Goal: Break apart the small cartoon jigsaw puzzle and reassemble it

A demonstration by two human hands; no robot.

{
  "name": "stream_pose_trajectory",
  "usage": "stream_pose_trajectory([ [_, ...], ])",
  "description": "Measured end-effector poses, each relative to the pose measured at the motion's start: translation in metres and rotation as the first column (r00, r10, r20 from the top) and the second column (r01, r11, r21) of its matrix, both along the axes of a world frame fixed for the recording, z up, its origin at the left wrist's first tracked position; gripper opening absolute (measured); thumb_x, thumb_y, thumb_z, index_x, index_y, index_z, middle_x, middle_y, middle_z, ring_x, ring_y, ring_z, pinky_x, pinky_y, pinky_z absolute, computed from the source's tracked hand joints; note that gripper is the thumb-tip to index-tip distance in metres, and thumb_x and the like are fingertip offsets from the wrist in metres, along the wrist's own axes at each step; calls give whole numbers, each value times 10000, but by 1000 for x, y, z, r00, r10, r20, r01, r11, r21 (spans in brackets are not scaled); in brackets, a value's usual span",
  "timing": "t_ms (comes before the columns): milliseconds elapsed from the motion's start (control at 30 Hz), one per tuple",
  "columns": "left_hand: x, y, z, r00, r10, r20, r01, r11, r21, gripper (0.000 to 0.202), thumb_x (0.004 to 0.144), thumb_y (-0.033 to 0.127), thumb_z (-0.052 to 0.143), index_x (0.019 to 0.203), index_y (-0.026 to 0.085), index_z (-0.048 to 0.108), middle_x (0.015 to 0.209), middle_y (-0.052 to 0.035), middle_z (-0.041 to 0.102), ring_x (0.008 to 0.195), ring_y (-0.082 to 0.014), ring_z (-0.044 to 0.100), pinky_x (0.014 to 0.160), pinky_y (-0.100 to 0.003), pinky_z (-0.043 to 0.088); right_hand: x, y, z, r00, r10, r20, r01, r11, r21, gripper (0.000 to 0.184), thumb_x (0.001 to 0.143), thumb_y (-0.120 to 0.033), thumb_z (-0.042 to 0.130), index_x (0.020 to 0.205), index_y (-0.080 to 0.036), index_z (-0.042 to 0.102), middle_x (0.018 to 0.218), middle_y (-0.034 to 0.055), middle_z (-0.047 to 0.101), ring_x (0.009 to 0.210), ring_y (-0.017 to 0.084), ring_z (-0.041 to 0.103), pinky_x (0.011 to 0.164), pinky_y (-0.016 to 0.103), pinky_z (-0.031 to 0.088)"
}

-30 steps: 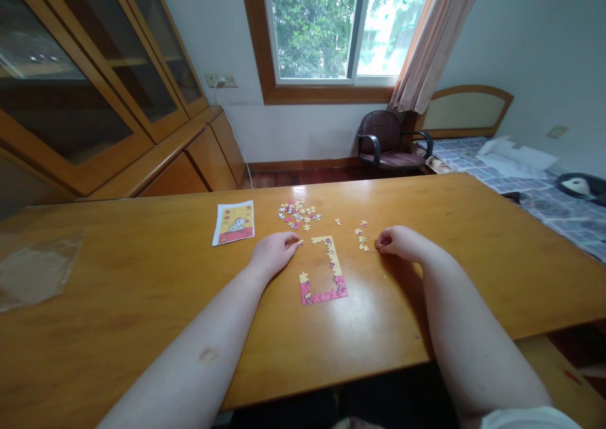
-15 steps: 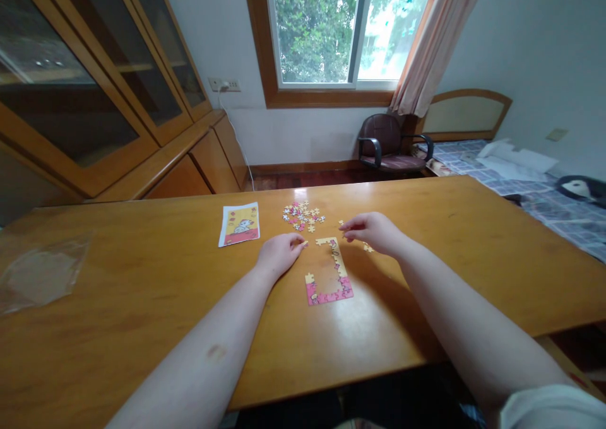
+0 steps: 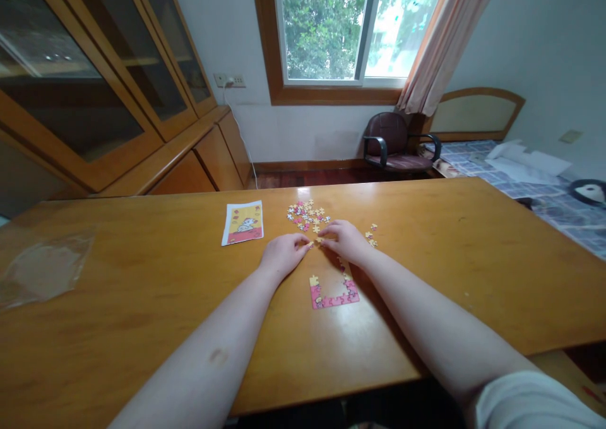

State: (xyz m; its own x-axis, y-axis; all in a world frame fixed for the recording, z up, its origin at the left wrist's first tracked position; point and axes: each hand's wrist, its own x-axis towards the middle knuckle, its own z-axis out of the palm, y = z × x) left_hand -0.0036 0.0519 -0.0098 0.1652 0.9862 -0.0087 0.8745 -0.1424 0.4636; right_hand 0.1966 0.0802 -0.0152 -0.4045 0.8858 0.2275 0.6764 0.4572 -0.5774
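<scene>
My left hand (image 3: 284, 254) pinches a small yellow puzzle piece (image 3: 311, 244) between thumb and fingertips. Facing it, my right hand (image 3: 346, 242) has its thumb and fingers closed at another yellow puzzle piece (image 3: 319, 241), by the upper left end of the puzzle border. The partly joined border (image 3: 335, 301), pink at the bottom and yellow higher up, lies under and in front of my right hand, which hides its upper right part. Its left side ends in a yellow piece (image 3: 314, 281). A heap of loose puzzle pieces (image 3: 303, 214) lies just beyond my hands.
A few loose pieces (image 3: 372, 235) lie to the right of my right hand. The picture card (image 3: 242, 223) with a white animal lies left of the heap. A clear plastic bag (image 3: 45, 268) rests at the table's left. Beyond the table (image 3: 156, 265) stands an office chair (image 3: 388, 139).
My right hand has moved left, from beside the border to its upper left end, close to my left hand. My left hand keeps its pinch on the piece. The view has shifted slightly.
</scene>
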Motion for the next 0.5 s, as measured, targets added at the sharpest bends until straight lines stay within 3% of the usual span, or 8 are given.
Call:
stream_pose_trajectory([
  [200, 1, 0, -2, 1000, -8, -8, 8, 1000, 19, 295, 822, 485, 540, 968, 305, 721, 859, -5, 725, 780, -187, 641, 675, -260, 449, -6, 2, -11, 996, -47, 81, 43, 997, 58, 155, 761, -311, 706, 899, -258, 752, 1000, 48, 673, 960, 218, 570, 912, 375, 405],
  [500, 1, -1, 2, 1000, -9, -11, 9, 1000, 6, 276, 818, 455, 553, 968, 296, 722, 881, -8, 730, 802, -189, 651, 692, -260, 456, -14, -4, -10, 988, -56, 145, 52, 998, 31, 151, 784, -366, 673, 890, -287, 748, 1035, 31, 666, 999, 233, 520, 916, 411, 346],
])
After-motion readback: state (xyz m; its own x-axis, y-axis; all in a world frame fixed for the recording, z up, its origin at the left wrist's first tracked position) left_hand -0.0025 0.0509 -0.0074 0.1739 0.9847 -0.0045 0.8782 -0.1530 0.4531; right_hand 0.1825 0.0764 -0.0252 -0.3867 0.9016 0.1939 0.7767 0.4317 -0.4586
